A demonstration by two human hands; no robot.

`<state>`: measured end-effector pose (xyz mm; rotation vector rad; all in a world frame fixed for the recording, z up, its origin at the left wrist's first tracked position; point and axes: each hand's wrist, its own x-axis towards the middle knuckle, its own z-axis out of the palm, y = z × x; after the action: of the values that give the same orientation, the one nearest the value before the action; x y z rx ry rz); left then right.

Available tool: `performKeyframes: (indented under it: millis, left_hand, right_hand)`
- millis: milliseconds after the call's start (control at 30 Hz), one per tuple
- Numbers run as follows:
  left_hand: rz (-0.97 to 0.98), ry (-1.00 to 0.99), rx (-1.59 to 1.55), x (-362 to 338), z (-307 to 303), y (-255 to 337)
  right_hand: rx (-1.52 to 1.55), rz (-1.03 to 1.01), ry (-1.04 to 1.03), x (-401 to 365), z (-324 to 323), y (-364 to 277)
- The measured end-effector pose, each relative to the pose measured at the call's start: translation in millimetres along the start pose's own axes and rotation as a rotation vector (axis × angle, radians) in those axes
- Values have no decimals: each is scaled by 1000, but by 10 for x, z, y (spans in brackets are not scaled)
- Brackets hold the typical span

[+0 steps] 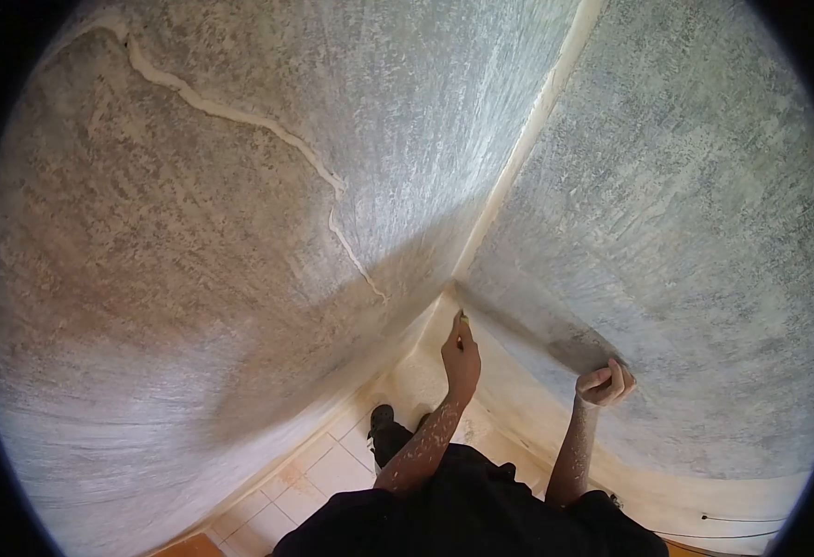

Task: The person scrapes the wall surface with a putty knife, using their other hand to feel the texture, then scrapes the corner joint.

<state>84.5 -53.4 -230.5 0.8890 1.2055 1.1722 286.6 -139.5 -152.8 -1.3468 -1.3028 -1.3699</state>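
My left hand [462, 360] is raised in front of the wall corner, its fingers pinched around a small object [464, 320] with a pale yellowish part. What kind of thing it is, I cannot make out. Farther right, my right hand [608, 383] is closed, with curled fingers close to or against the right wall [685, 232]. Anything inside that fist is hidden. Pale flecks cover both forearms. A light strip of filler [523, 148] runs down the corner between the two grey, rough walls.
A jagged, pale filled crack [240, 116] crosses the left wall [175, 204]. Below, a cream band [509, 408] runs along the wall bottoms above light floor tiles [300, 501]. My dark shoe [382, 416] stands near the corner. Thin dark cables [741, 519] hang at lower right.
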Motion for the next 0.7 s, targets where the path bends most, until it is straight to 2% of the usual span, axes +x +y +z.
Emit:
performKeyframes:
  millis: [100,200,233,333,400,467,533,600,700]
  left_hand:
    - [104,-23,-4,-152,25,-147]
    - [-20,25,-46,43,32,-73]
    - [38,37,-8,36,28,-160]
    - [16,-65,-28,-220,9,-238]
    - [125,17,-57,181,16,-518]
    - [143,54,-49,213,-12,-619]
    - [84,61,-34,4,65,-459]
    - [203,66,-14,-43,121,-784]
    - [206,80,13,157,38,-780]
  right_hand:
    - [1,-12,16,14,35,29]
    - [4,12,4,-2,16,-29]
    - [4,16,-1,14,1,-14]
    - [9,-19,12,-9,18,33]
    - [20,-25,1,13,34,42]
    - [10,-18,-15,-10,-13,0]
    - [-5,-26,-18,17,-6,9]
    - [18,-47,-6,24,-6,36]
    - [41,-50,-25,-38,-20,50]
